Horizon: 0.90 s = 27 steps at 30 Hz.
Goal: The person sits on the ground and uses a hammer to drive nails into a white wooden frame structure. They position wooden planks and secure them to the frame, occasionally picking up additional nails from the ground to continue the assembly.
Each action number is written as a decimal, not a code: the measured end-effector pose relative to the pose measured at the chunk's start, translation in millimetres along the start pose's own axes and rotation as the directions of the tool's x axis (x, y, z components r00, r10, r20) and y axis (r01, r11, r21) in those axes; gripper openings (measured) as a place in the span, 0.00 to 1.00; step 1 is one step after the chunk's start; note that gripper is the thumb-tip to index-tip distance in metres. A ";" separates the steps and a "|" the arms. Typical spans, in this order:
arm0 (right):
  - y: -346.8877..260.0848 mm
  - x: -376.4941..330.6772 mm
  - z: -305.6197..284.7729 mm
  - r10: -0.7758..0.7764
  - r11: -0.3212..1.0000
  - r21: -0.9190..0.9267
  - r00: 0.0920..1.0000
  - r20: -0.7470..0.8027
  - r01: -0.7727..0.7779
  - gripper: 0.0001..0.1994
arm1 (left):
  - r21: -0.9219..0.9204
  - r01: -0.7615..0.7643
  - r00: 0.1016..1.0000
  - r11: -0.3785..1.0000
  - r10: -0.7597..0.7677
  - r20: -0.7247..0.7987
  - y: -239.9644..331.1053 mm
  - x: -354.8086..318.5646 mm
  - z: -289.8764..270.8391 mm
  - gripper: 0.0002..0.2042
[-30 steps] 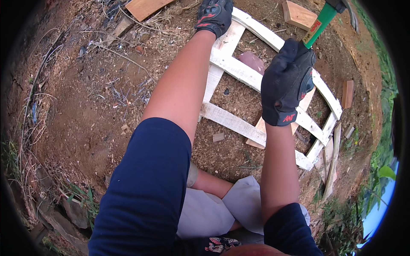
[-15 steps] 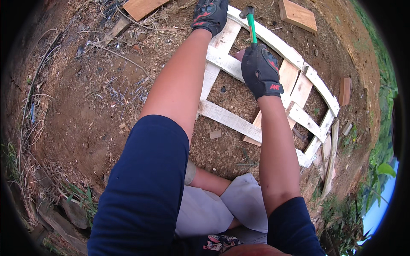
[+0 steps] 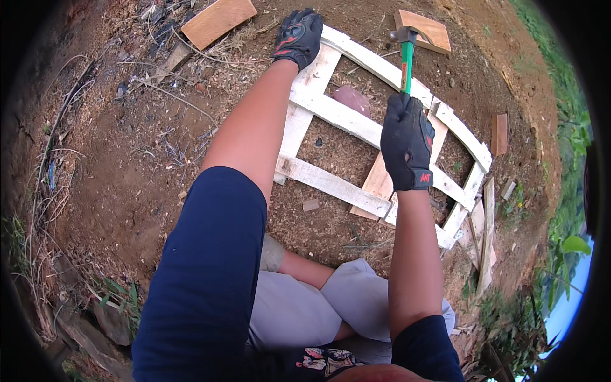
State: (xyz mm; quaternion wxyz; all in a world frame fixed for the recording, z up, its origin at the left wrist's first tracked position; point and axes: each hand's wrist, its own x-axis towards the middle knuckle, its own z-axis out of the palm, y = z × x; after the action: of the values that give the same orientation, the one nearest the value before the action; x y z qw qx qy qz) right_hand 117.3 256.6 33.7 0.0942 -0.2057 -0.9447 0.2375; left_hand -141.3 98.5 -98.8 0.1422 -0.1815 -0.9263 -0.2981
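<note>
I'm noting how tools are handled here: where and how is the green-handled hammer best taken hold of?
Probably by the near end of its slim green handle, coming from the person's side, where the right hand holds it. The hammer points away from the person, its metal head and curved claw at the far end, leaving the straight handle nearest.

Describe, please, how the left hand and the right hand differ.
The left hand rests at the white wooden frame's far end; the right hand grips a hammer. The left hand is farther from the body than the right hand. Both wear black gloves with red marks.
</note>
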 end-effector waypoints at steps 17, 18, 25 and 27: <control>110.8 -144.9 -83.0 0.455 0.365 0.641 0.730 0.509 -0.675 0.11 | 0.161 0.460 0.721 0.873 -0.473 0.506 23.0 -139.2 -335.4 0.25; 112.4 -141.1 -80.1 0.442 0.425 0.631 0.757 0.481 -0.649 0.11 | 0.266 0.361 0.704 0.894 -0.449 0.551 25.3 -145.3 -339.5 0.24; 103.2 -146.4 -69.7 0.383 0.410 0.577 0.707 0.594 -0.706 0.15 | 0.655 0.079 0.654 0.752 -0.535 0.536 -66.6 -156.8 -355.3 0.19; 109.6 -144.4 -69.4 0.388 0.386 0.577 0.695 0.606 -0.719 0.15 | 0.631 0.059 0.596 0.773 -0.535 0.599 -66.7 -162.3 -340.0 0.20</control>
State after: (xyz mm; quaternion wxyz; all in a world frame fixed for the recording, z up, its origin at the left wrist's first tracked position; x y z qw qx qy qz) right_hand 303.8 310.4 29.0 -0.0945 -0.4031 -0.6098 0.6758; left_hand 28.4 -198.0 73.3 -0.2634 -0.0735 -0.9598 0.0641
